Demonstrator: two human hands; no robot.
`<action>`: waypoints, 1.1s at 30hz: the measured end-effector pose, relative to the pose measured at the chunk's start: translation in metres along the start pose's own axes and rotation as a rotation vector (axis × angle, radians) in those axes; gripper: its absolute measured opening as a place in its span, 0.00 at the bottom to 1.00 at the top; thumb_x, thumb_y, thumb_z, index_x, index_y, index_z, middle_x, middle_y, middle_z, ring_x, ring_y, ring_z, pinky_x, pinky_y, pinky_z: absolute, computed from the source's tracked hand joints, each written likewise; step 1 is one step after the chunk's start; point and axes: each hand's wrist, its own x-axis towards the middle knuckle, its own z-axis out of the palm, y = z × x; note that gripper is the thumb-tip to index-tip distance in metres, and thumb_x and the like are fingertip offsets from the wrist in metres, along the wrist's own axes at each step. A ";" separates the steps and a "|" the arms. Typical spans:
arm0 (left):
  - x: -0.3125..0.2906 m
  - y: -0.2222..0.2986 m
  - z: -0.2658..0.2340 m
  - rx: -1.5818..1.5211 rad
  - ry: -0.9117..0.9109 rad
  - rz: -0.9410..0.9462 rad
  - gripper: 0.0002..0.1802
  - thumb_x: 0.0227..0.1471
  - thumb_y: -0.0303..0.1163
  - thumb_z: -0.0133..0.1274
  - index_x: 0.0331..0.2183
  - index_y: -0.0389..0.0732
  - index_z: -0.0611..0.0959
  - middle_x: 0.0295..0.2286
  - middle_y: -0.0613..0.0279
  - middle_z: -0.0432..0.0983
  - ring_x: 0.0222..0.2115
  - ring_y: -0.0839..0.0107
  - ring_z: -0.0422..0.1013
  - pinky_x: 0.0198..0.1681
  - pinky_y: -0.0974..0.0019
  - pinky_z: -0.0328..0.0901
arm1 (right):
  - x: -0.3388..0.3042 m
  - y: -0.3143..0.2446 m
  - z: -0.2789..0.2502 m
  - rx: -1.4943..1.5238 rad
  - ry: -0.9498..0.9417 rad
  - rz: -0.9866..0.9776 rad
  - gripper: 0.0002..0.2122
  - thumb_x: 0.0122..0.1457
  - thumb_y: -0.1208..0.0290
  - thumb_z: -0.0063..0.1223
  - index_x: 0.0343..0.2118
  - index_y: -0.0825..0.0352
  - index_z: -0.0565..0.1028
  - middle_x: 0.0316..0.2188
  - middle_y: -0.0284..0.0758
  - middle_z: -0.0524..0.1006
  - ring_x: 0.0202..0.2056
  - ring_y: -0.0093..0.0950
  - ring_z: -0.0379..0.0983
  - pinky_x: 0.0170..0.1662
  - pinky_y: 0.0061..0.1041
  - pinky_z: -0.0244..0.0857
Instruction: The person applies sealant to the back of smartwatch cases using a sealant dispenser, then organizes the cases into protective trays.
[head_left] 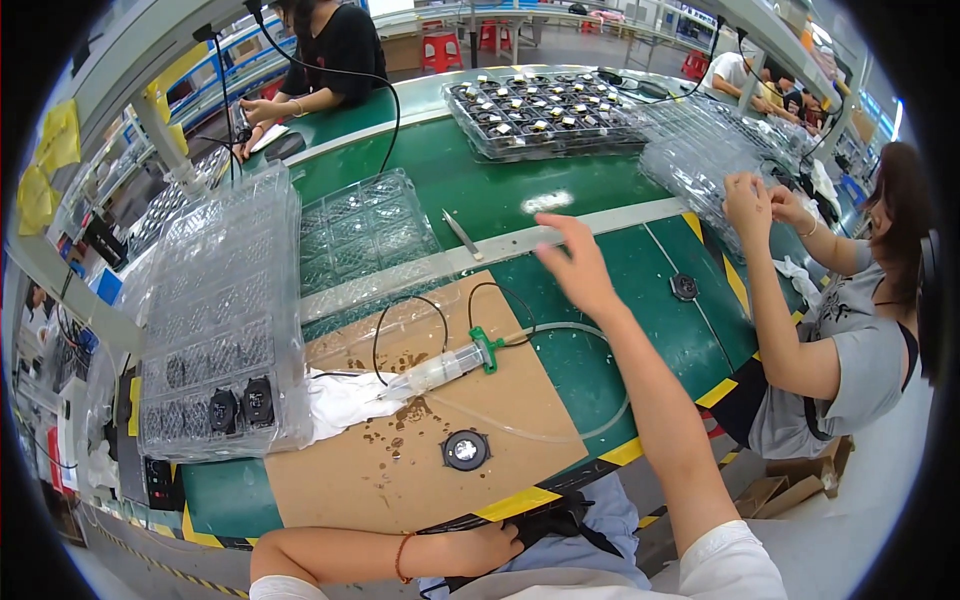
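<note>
My right hand (580,268) reaches out over the green bench, its fingers apart and holding nothing. Tweezers (462,236) lie to its left on the metal strip. My left hand (482,548) rests low at the bench's front edge, fingers curled in; whether anything is in them is hidden. On the brown cardboard (520,425) between my arms lies a round black watch case (466,451) with a pale centre. Behind it a clear dispensing syringe (440,372) with a green cap (487,350) and hose lies with its tip on a white cloth (350,403).
At left stands a stack of clear trays (225,290), two black watches (240,403) in the top one. Another clear tray (365,225) lies beside it. A filled tray (545,108) sits at the back. A co-worker (850,330) sits at right, near a watch part (684,287).
</note>
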 end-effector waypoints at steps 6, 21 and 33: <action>0.000 -0.001 -0.001 -0.039 -0.017 -0.005 0.17 0.38 0.29 0.50 0.36 0.39 0.72 0.30 0.57 0.67 0.26 0.64 0.67 0.33 0.64 0.62 | -0.009 0.001 0.013 -0.350 -0.132 -0.199 0.21 0.54 0.67 0.46 0.53 0.60 0.63 0.56 0.34 0.59 0.61 0.38 0.41 0.59 0.39 0.38; 0.005 -0.003 -0.004 -0.119 -0.207 0.011 0.20 0.41 0.28 0.48 0.41 0.39 0.69 0.35 0.52 0.66 0.31 0.58 0.67 0.36 0.60 0.63 | -0.009 0.010 0.022 -0.405 -0.151 -0.259 0.18 0.51 0.74 0.47 0.48 0.65 0.67 0.52 0.34 0.64 0.58 0.36 0.51 0.57 0.38 0.46; 0.011 -0.008 -0.012 -0.113 -0.191 0.003 0.18 0.43 0.29 0.47 0.40 0.39 0.70 0.38 0.48 0.67 0.31 0.55 0.68 0.34 0.58 0.63 | -0.004 0.002 0.012 -0.091 0.212 -0.131 0.05 0.45 0.79 0.55 0.27 0.70 0.72 0.24 0.37 0.75 0.23 0.28 0.73 0.27 0.22 0.66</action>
